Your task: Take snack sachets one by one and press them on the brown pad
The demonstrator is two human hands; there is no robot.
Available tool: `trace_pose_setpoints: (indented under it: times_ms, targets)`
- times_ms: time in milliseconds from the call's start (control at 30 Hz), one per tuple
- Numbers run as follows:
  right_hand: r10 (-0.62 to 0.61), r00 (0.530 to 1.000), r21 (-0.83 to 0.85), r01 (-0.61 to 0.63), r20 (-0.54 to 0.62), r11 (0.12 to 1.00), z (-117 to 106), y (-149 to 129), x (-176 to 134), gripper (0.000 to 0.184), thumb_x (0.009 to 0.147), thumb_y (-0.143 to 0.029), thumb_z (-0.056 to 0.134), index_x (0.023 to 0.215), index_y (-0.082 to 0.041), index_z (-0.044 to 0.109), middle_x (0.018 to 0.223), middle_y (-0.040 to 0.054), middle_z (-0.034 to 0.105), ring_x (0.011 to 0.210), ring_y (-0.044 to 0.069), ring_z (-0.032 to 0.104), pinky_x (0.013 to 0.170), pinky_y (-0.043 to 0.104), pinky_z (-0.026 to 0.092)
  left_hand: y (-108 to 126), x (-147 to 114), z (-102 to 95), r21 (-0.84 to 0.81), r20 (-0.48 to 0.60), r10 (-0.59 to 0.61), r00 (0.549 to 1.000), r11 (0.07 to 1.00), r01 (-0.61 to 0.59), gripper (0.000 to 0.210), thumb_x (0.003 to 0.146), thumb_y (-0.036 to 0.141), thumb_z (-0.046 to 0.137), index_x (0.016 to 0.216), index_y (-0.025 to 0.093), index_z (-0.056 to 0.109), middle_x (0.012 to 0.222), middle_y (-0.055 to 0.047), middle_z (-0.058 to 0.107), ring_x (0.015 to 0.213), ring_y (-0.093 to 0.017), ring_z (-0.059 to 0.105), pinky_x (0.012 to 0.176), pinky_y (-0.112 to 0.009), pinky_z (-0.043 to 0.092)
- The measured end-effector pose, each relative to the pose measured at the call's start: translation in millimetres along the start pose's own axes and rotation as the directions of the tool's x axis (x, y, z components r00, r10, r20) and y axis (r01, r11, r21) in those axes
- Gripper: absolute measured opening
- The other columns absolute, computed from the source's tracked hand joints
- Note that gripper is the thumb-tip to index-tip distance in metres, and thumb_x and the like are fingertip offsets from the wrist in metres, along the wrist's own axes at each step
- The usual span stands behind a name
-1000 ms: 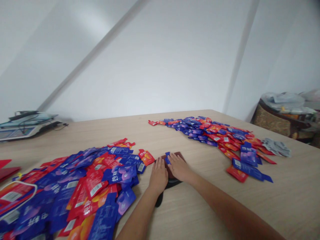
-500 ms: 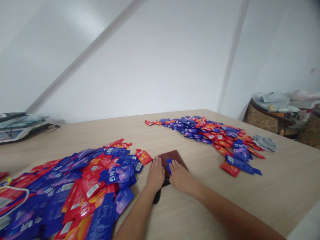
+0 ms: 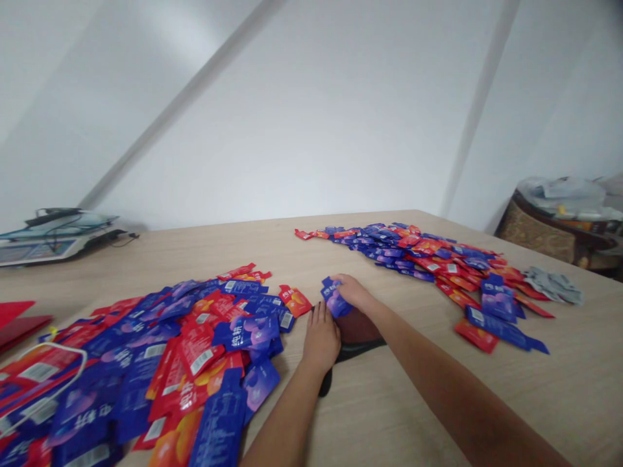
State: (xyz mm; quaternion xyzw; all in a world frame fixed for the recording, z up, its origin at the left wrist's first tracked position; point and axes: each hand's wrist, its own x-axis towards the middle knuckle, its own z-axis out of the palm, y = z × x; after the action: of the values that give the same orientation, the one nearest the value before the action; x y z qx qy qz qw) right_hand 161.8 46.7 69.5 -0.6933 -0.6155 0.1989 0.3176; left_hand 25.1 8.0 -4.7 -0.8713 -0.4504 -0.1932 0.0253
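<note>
The right hand [image 3: 355, 291] pinches one blue packet [image 3: 335, 300] at the far edge of one brown pad [image 3: 357, 327]; the left hand [image 3: 322, 337] lies flat on its left side. Two packet heaps [image 3: 204, 344] flank both hands on one bench [image 3: 399, 402].

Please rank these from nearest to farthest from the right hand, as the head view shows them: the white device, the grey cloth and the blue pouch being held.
1. Blue pouch: held by the right hand.
2. Grey cloth: off to the right.
3. White device: at the far left.
</note>
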Motion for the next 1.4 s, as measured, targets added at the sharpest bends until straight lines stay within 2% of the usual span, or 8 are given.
trace_pose_setpoints:
  times_ms: [167, 467, 600, 700, 867, 1100, 1233, 1400]
  targets:
    - [-0.168, 0.985, 0.247, 0.172, -0.039, 0.954, 30, -12, 32, 0.052, 0.09, -0.031, 0.034, 0.141, -0.021, 0.027, 0.121, 0.0083, 0.06, 0.101, 0.013, 0.06, 0.085, 0.028, 0.047, -1, 1, -2.8, -0.003, 0.046, -0.014, 0.999, 1.0, 0.014, 0.049, 0.087, 0.018, 0.032, 0.133, 0.002, 0.038, 0.142, -0.018, 0.035, 0.132, -0.026, 0.03, 0.107, -0.043, 0.027]
    - [0.044, 0.929, -0.175, -0.115, -0.367, 0.978, -48, 125, 40, 0.059, 0.077, -0.011, 0.039, 0.136, -0.004, 0.033, 0.14, 0.0213, 0.035, 0.133, 0.028, 0.024, 0.107, 0.045, 0.017, 0, 1, 2.0, -0.029, 0.042, -0.016, 0.999, 0.999, 0.017, 0.049, 0.087, 0.02, 0.03, 0.133, 0.003, 0.038, 0.143, -0.017, 0.034, 0.133, -0.026, 0.027, 0.108, -0.044, 0.026]
    - [-0.037, 0.911, -0.561, -0.221, -0.411, 0.798, -73, 167, 60, 0.06, 0.079, -0.012, 0.041, 0.138, -0.01, 0.03, 0.145, 0.017, 0.028, 0.134, 0.026, 0.019, 0.104, 0.043, 0.023, 1, 2, 1.0, -0.031, 0.072, -0.032, 0.997, 0.999, 0.034, 0.05, 0.086, 0.018, 0.031, 0.133, 0.002, 0.036, 0.144, -0.017, 0.032, 0.134, -0.026, 0.025, 0.109, -0.043, 0.023]
    - [-0.021, 0.925, -0.653, -0.251, -0.379, 0.715, -84, 181, 80, 0.059, 0.082, -0.022, 0.045, 0.138, -0.013, 0.03, 0.142, 0.0181, 0.033, 0.131, 0.028, 0.026, 0.101, 0.045, 0.026, 1, 3, 0.0, -0.028, 0.092, -0.031, 0.995, 0.999, 0.034, 0.052, 0.085, 0.017, 0.032, 0.134, 0.003, 0.034, 0.144, -0.017, 0.031, 0.135, -0.025, 0.024, 0.109, -0.043, 0.023]
    - [0.029, 0.955, -0.633, -0.217, -0.294, 0.743, -74, 171, 86, 0.048, 0.085, -0.028, 0.046, 0.131, -0.014, 0.042, 0.123, 0.0194, 0.052, 0.115, 0.029, 0.046, 0.093, 0.042, 0.035, 0, 5, -2.0, -0.028, 0.107, -0.032, 0.994, 0.999, 0.035, 0.051, 0.086, 0.018, 0.031, 0.134, 0.003, 0.034, 0.144, -0.017, 0.031, 0.134, -0.025, 0.025, 0.109, -0.043, 0.024]
    - [-0.044, 0.981, -0.599, -0.079, -0.188, 0.796, -31, 131, 53, 0.036, 0.09, -0.026, 0.039, 0.122, -0.017, 0.054, 0.112, 0.0139, 0.061, 0.108, 0.023, 0.053, 0.089, 0.031, 0.038, 1, 4, -1.8, -0.026, 0.08, -0.019, 0.997, 0.999, 0.021, 0.049, 0.087, 0.018, 0.03, 0.133, 0.002, 0.037, 0.143, -0.017, 0.033, 0.134, -0.025, 0.026, 0.109, -0.042, 0.024]
    - [0.007, 0.974, -0.538, -0.131, -0.226, 0.833, -45, 120, 32, 0.043, 0.095, -0.031, 0.028, 0.13, -0.016, 0.047, 0.108, 0.0147, 0.064, 0.101, 0.023, 0.059, 0.086, 0.033, 0.041, 0, 4, 1.0, -0.033, 0.054, -0.006, 0.999, 0.999, 0.008, 0.048, 0.088, 0.019, 0.029, 0.133, 0.003, 0.037, 0.143, -0.018, 0.033, 0.134, -0.025, 0.027, 0.109, -0.045, 0.025]
    - [0.074, 0.926, -0.334, -0.207, -0.369, 0.92, -78, 106, 6, 0.049, 0.095, -0.033, 0.019, 0.134, -0.012, 0.042, 0.126, 0.0177, 0.054, 0.117, 0.026, 0.049, 0.094, 0.039, 0.037, -1, 4, 0.1, -0.041, 0.062, 0.006, 0.998, 0.999, -0.004, 0.048, 0.088, 0.02, 0.029, 0.132, 0.003, 0.038, 0.143, -0.019, 0.031, 0.134, -0.026, 0.025, 0.108, -0.045, 0.025]
